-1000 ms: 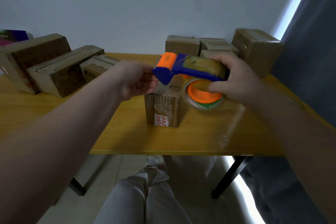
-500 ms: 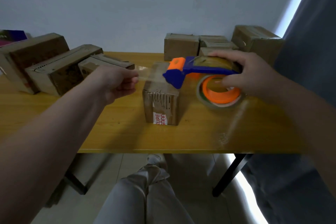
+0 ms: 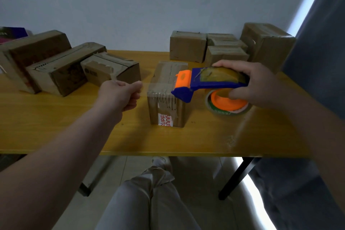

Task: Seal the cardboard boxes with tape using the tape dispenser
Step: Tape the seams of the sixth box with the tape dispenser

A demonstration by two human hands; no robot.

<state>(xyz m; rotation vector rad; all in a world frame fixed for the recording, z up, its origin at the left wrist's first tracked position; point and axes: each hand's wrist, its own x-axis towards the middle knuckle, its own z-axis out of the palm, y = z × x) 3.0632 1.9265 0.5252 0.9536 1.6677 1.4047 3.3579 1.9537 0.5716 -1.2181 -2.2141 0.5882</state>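
Far left on the yellow table [image 3: 74,127], three long cardboard boxes [image 3: 46,72] lie side by side, angled toward the wall. Next, my left hand [image 3: 121,95] hangs just above the tabletop with its fingers curled in and thumb tight on the forefinger. It pinches the end of a clear tape strip [image 3: 147,85]; I can only faintly make the strip out, running right toward the dispenser.

Centre now: the small cardboard box [image 3: 166,99] stands upright near the front edge, flaps closed, with a red-and-white label [image 3: 164,120] low on its front face. The tape dispenser [image 3: 211,80] is at the box's top right edge, its orange-and-blue nose over the box top. The tape roll [image 3: 227,104], on its orange hub, hangs off the right side just above the table.

My right hand [image 3: 255,84] grips the dispenser, fingers curled over the top of the blue housing and thumb underneath by the hub. Behind it, against the wall, sits a cluster of smaller boxes [image 3: 188,46] with a larger box [image 3: 267,43] beside them. A dark curtain [image 3: 317,61] closes off the far right.
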